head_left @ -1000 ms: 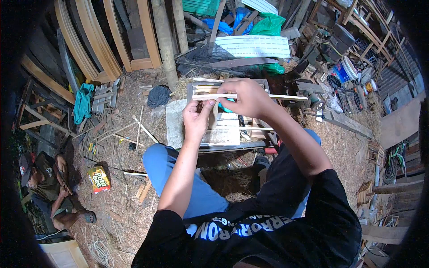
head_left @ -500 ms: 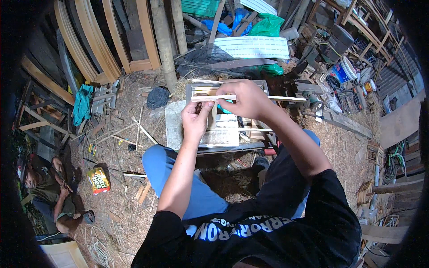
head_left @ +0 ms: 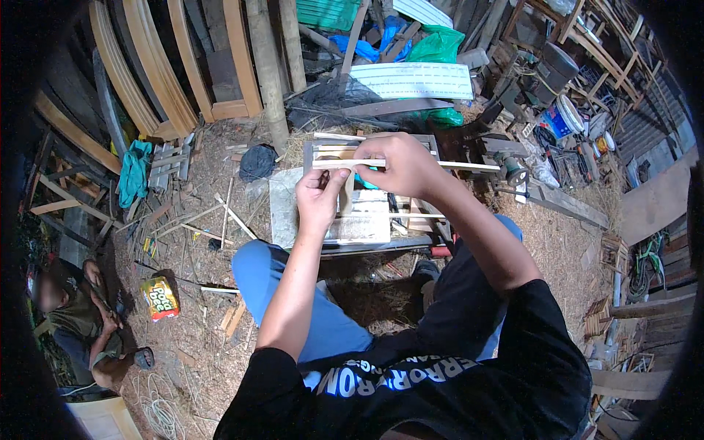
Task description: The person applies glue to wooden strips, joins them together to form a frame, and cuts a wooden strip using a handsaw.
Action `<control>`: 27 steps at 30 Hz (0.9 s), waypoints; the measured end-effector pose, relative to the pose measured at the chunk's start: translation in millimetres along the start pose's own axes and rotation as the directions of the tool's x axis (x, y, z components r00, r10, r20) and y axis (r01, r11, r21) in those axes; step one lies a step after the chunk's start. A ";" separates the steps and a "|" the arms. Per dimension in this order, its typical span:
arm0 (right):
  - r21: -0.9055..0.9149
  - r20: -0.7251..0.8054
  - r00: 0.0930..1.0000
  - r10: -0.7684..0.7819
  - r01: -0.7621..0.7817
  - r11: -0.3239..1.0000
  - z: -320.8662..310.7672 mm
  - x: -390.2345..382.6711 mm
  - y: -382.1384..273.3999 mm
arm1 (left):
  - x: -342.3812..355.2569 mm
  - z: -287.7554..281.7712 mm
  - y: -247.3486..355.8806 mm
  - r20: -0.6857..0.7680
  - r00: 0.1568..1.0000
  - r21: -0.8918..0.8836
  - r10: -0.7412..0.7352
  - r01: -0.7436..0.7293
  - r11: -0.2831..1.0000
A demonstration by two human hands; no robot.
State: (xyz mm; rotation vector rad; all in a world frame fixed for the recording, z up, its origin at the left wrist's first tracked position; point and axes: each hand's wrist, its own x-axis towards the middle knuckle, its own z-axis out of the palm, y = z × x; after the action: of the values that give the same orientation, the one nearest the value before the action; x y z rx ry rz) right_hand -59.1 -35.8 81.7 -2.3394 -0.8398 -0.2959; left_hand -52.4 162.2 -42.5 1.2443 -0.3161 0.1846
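I register no clear shift: the left hand (head_left: 317, 202) and right hand (head_left: 402, 165) stay closed on the wooden strip (head_left: 334, 164), so work appears unadvanced.

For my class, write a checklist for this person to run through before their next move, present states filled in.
1. Left hand grips the wooden strip: ok, near its left end.
2. Tan piece at the strip: ok, hanging below it.
3. Right hand gripping securely: cannot tell, fingers partly hidden.
4. Bench clear: not ok, a thin stick lies there.
5. Other person clear of the bench: ok, far left.
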 end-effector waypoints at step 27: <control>-0.011 0.031 0.998 -0.051 0.052 0.999 -2.4 2.1 4.9 | -4.2 9.7 -3.2 -0.016 1.000 -0.037 0.004 -0.005 0.999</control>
State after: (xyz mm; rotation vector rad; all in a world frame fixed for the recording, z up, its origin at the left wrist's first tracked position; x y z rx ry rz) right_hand -54.4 -39.2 82.0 -2.3414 -0.9162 -0.2884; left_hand -56.7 152.1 -44.0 1.2048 -0.3078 0.1914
